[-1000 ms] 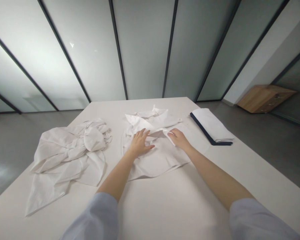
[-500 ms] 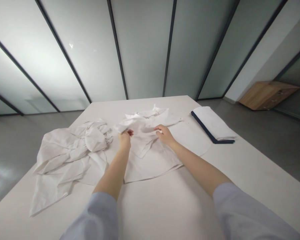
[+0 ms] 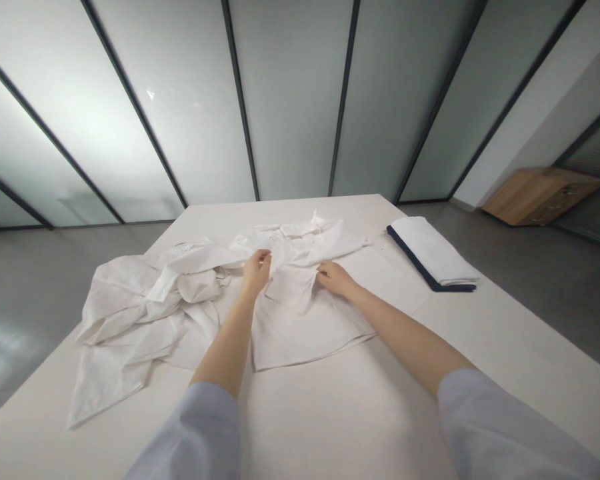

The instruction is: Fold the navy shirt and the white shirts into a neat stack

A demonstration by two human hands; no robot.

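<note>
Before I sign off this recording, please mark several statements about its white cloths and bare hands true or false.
1. A spread white cloth garment lies left of a folded white cloth rectangle. True.
2. The folded rectangle lies beneath flat navy fabric. False: it lies on top.
3. The bare left hand is nearer the crumpled white cloth heap than the bare right hand. True.
4. The right hand is on the folded rectangle. False: it is at the spread garment.

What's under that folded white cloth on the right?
A dark blue thing peeks out at the left and near edges of the white cloth. The rest is covered and can't be seen.
</note>
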